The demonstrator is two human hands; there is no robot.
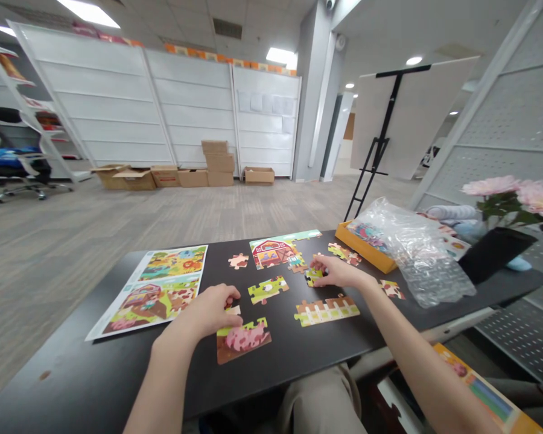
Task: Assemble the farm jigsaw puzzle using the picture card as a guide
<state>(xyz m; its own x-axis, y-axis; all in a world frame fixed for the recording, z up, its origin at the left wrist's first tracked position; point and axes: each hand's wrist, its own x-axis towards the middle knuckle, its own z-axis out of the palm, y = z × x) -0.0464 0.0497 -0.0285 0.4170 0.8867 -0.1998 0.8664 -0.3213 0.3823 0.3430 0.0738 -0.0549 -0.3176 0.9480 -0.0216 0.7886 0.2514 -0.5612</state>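
My left hand is closed in a pinch on a jigsaw piece, of which only a pale bit shows between thumb and fingers. Right below it lies the joined pig section. My right hand grips a green jigsaw piece at table level, its fingers covering part of it. Just beyond that piece is the joined red barn section. Between my hands lies a green section with a small white animal. Nearer me on the right is a white fence section.
A printed picture sheet lies at the left on the black table. Loose pieces sit left of the barn, others at right. A yellow box of pieces, plastic wrap and pink flowers crowd the right.
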